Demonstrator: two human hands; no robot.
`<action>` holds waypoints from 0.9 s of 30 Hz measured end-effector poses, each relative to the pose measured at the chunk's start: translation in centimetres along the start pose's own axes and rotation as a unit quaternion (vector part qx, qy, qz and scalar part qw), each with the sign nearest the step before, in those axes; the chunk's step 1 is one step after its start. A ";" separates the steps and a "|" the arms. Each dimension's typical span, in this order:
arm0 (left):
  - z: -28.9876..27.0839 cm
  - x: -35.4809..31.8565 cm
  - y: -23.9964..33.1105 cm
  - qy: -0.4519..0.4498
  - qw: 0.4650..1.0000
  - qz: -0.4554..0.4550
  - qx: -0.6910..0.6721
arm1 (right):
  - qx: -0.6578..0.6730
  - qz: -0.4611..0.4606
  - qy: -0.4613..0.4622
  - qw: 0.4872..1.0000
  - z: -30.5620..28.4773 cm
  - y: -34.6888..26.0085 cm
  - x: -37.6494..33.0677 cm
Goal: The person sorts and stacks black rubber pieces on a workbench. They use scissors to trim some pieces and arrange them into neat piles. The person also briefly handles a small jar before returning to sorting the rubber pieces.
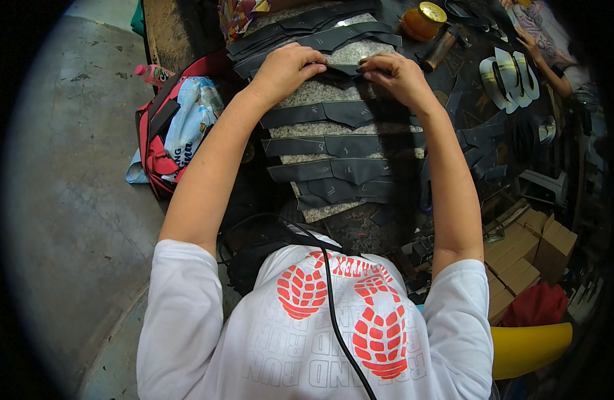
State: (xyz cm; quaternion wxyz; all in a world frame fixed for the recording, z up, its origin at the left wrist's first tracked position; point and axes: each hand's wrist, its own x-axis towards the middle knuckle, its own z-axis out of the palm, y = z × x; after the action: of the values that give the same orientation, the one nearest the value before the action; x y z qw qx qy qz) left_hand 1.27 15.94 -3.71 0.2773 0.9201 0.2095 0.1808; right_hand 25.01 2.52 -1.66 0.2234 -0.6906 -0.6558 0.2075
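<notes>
Both arms reach forward over a speckled stone slab [363,52]. A dark, leather-like strip [344,71] spans the gap between my hands, its middle dipping to a point. My left hand [288,72] pinches its left end between thumb and fingers, while my right hand [396,79] pinches the other end. More black shaped strips lie across the slab in rows: one strip [307,115] just nearer to me, another strip [297,146] below it, and overlapping pieces [340,192] at the near edge. Beyond my hands, several strips [300,27] overlap in a stack.
At the far right stand a jar with a yellow lid [423,21] and a hammer [443,48]. Pale curved pieces [507,81] lie near another person's hand [528,41]. A red bag [150,143] sits left, cardboard boxes [520,250] and a yellow chair [533,350] right.
</notes>
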 end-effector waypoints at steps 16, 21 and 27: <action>1.4 -1.9 0.2 0.099 0.993 0.064 0.003 | -0.025 -0.095 0.123 0.988 2.1 0.9 -1.3; 1.5 -1.8 0.3 0.082 0.995 0.040 0.045 | 0.068 0.018 0.083 0.994 2.1 0.6 -1.1; 1.0 -2.7 1.6 0.106 0.975 0.133 0.144 | -0.228 -0.078 0.152 0.959 2.7 -1.8 -3.5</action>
State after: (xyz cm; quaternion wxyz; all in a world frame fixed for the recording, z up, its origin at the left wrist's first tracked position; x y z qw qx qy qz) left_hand -0.08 12.97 -4.16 0.0920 0.9455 0.1377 0.2804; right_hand 21.74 -0.81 -2.82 0.1731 -0.6931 -0.6959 -0.0732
